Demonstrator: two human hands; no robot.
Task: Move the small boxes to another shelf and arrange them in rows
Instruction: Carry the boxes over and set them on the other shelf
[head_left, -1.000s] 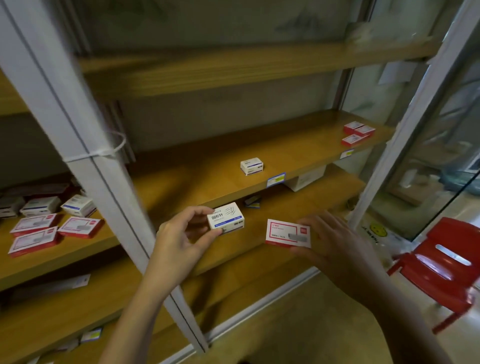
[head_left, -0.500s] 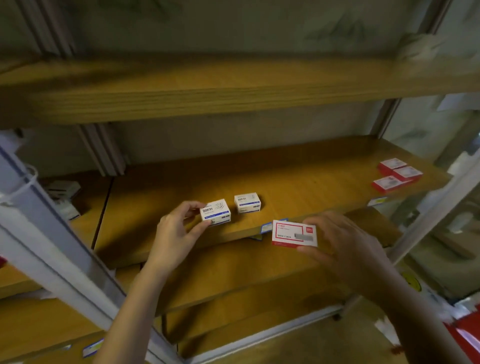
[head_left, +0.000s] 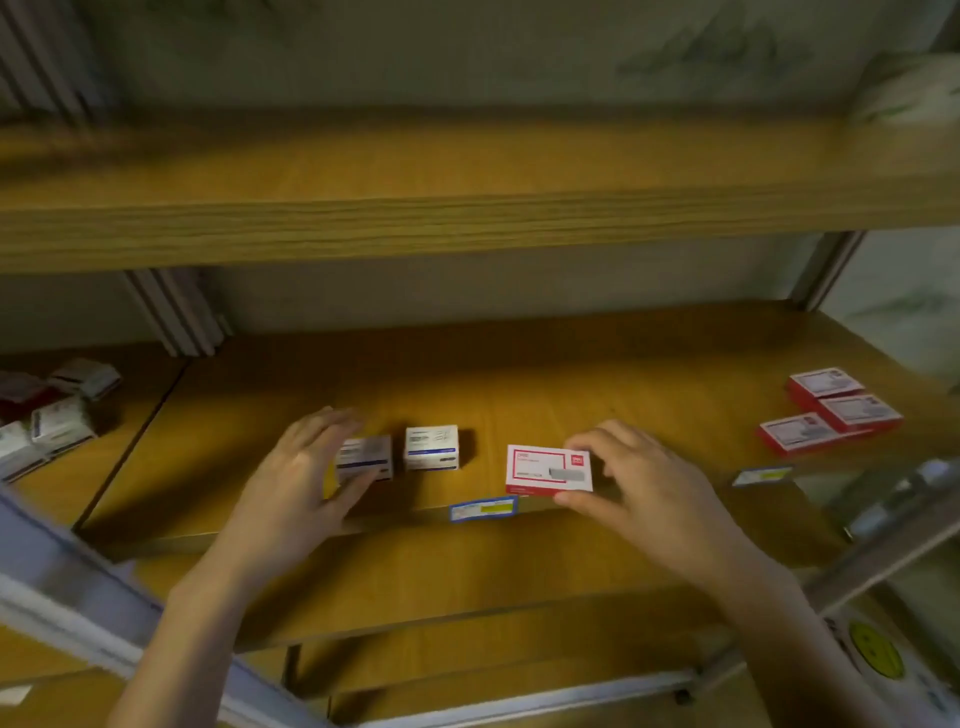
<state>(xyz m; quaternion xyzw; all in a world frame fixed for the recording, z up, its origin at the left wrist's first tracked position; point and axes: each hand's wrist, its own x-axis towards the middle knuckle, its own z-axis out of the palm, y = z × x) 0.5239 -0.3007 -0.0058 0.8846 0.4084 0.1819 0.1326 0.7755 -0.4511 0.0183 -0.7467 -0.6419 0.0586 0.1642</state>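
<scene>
Two near edge (head_left: 395, 521) — white box (head_left: 366, 457), red box (head_left: 545, 470)

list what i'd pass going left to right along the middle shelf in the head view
pile of boxes → left hand → held white box → free white box → red-and-white box → right hand pinching it → three red boxes

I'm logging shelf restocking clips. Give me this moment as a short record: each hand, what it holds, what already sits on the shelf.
left hand: grips white-and-blue box, just left of a matching box on the shelf
right hand: pinches red-and-white box at the shelf's front edge
right end of shelf: three red boxes, grouped
left bay: mixed boxes, jumbled
held boxes touching shelf: cannot tell
</scene>
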